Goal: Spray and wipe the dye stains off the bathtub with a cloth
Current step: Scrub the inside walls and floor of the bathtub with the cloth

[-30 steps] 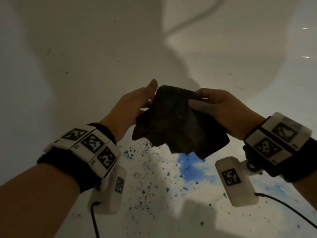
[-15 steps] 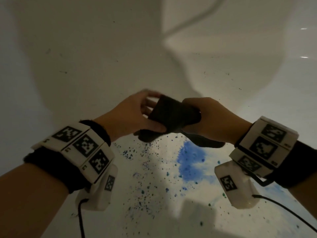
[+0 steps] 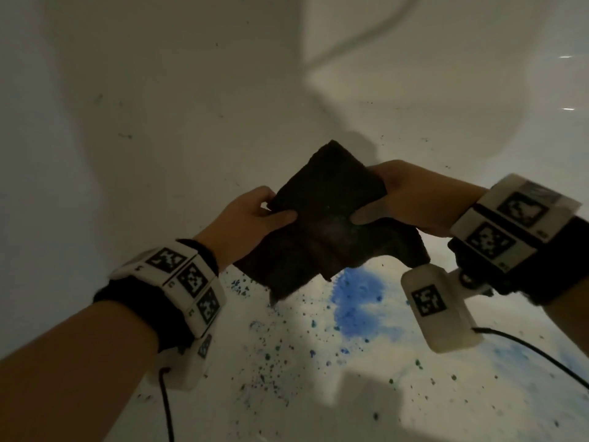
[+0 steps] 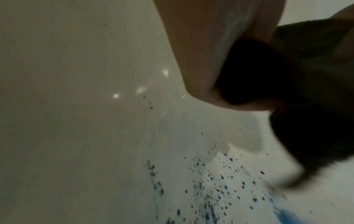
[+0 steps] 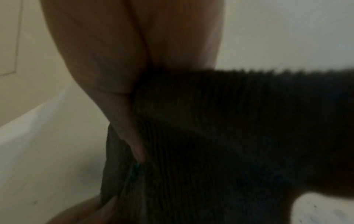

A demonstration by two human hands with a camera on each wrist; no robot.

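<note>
Both our hands hold the dark cloth [image 3: 325,224] up above the bathtub [image 3: 159,122] floor: our left hand [image 3: 251,224] pinches its nine o'clock edge between thumb and fingers, our right hand [image 3: 411,199] pinches the three o'clock edge. Blue dye stains [image 3: 357,301] spread on the white floor below, toward six o'clock of the cloth.

Dim overall, low contrast. Head view: brightest patch on the bathtub [image 3: 366,362] floor under the hands; two small glare streaks at the upper right; broad soft shadows across the tub walls and a blocky one on the near floor. Wide-angle bending at the edges. The cloth [image 3: 325,224] reads near black, texture barely resolved. Left wrist view: three specular spots on the wall, cloth edge motion-blurred. Right wrist view: dark, soft, noisy throughout.
</note>
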